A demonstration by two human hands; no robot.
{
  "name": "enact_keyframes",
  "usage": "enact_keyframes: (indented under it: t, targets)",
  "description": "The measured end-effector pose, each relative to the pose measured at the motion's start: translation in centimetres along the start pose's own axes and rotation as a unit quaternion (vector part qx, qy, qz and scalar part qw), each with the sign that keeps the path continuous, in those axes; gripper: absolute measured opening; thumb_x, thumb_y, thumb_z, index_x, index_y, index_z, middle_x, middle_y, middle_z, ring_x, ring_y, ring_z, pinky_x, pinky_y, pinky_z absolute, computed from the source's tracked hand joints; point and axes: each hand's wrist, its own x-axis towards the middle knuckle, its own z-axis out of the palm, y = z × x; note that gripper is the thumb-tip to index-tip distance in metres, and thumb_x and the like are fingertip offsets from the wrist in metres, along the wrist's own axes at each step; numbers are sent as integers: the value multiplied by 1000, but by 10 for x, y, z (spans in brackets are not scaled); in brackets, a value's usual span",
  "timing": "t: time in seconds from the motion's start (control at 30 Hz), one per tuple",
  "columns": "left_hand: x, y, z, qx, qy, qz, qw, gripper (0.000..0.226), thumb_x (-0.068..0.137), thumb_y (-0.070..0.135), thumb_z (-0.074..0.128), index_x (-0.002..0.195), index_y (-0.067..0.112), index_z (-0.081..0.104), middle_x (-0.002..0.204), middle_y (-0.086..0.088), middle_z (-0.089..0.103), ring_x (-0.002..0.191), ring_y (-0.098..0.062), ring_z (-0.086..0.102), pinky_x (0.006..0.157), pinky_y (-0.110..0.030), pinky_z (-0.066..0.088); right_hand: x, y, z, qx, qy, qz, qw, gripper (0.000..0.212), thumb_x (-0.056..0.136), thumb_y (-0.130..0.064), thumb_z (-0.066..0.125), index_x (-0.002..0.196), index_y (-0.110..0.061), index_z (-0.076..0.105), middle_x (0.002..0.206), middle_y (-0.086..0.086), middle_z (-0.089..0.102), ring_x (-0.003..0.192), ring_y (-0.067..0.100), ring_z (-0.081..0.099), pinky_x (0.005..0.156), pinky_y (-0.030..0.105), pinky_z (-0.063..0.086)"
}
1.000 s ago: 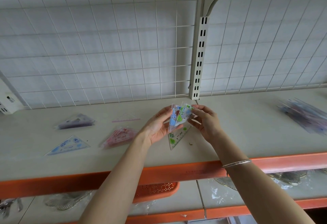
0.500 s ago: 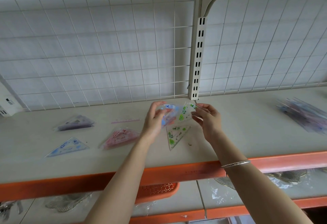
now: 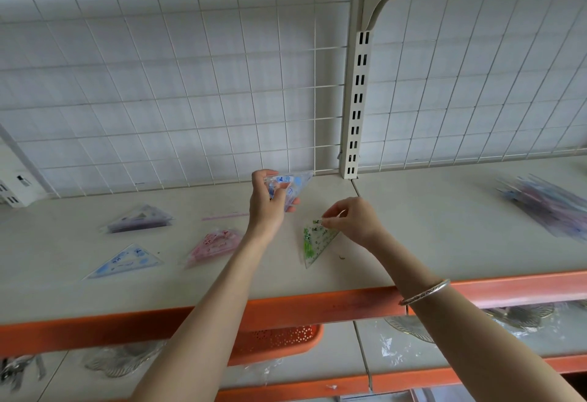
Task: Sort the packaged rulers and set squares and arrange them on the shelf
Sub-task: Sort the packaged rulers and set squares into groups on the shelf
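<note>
My left hand [image 3: 266,200] holds a blue packaged set square [image 3: 290,186] above the cream shelf [image 3: 413,230], near the back grid. My right hand [image 3: 352,220] pinches the top corner of a green packaged set square [image 3: 314,242], which rests on the shelf with its tip pointing toward the front edge. Three other packaged set squares lie flat to the left: a pink one [image 3: 213,246], a blue one [image 3: 125,261] and a purple one [image 3: 138,219]. A pile of packaged rulers [image 3: 549,204] lies at the far right.
A thin pink strip [image 3: 224,216] lies behind the pink set square. A white wire grid [image 3: 190,90] backs the shelf, with a slotted upright post [image 3: 355,109] in the middle. An orange rail [image 3: 317,308] edges the shelf front; an orange basket [image 3: 279,343] sits on the shelf below.
The two packs were together between both hands. My left hand has lifted the blue one away to the left and back, and my right hand has lowered the green one onto the shelf.
</note>
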Motion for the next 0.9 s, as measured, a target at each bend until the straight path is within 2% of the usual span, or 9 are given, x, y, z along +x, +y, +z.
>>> enact_keyframes:
  t: [0.03, 0.1, 0.17, 0.3, 0.43, 0.5, 0.6, 0.73, 0.9]
  targets:
    - [-1, 1, -1, 7, -1, -7, 1000, 21, 98, 3, 44, 111, 17, 37, 115, -13, 56, 62, -18, 67, 50, -19, 51, 1, 0, 0, -34, -3, -5, 999, 10, 79, -16, 73, 88, -12, 75, 79, -2, 65, 66, 2, 51, 54, 9, 37]
    - [-2, 2, -2, 19, -5, -19, 1000, 24, 97, 2, 43, 112, 19, 38, 114, -13, 56, 56, -14, 67, 49, -18, 51, 2, -1, 1, -93, -2, -12, 996, 13, 82, -19, 68, 92, -17, 75, 88, -4, 60, 89, 11, 54, 71, 18, 38]
    - [-4, 2, -4, 30, -13, -28, 999, 26, 96, 0, 42, 113, 21, 40, 113, -13, 58, 51, -9, 65, 50, -18, 50, 0, 0, 2, -138, 4, -19, 990, 14, 85, -23, 64, 95, -23, 74, 102, -3, 58, 111, 20, 43, 86, 29, 30]
    - [-8, 2, -6, 44, -11, -46, 998, 27, 96, 1, 40, 114, 20, 42, 114, -13, 58, 56, -13, 65, 50, -16, 49, -5, -4, -6, -157, -77, -40, 984, 26, 83, -37, 67, 109, -32, 67, 126, -3, 50, 125, 20, 31, 90, 33, 20]
    - [-11, 3, -7, 62, -13, -52, 997, 26, 96, 1, 40, 114, 20, 42, 115, -13, 58, 61, -17, 65, 50, -16, 50, -6, -9, -11, -211, -167, -50, 962, 58, 69, -40, 80, 123, -33, 58, 126, -6, 46, 123, 17, 31, 97, 34, 24]
    - [-12, 3, -7, 66, -16, -53, 996, 27, 96, 0, 39, 115, 19, 42, 115, -12, 58, 61, -17, 65, 51, -17, 51, -4, -12, -12, -205, -189, -46, 959, 60, 66, -38, 82, 121, -33, 59, 115, -8, 47, 120, 17, 36, 104, 40, 30]
    - [-14, 3, -6, 74, -21, -56, 995, 27, 96, 0, 39, 119, 16, 43, 114, -12, 57, 61, -17, 65, 51, -17, 52, -1, -18, -15, -221, -222, -44, 949, 58, 66, -31, 84, 118, -29, 60, 107, -11, 48, 116, 15, 43, 101, 39, 38]
    - [-17, 2, -9, 86, -23, -63, 994, 28, 98, 1, 38, 123, 15, 43, 110, -9, 57, 62, -16, 65, 53, -17, 53, -2, -29, -16, -233, -254, -26, 938, 57, 68, -22, 83, 121, -15, 62, 121, 0, 57, 117, 16, 50, 91, 25, 40]
    - [-21, 0, -14, 98, -16, -57, 993, 30, 98, 1, 36, 115, 22, 46, 110, -9, 60, 61, -17, 66, 53, -19, 53, -6, -34, -16, -213, -266, -13, 940, 60, 70, -20, 82, 122, -11, 54, 122, 3, 55, 112, 19, 52, 86, 24, 42]
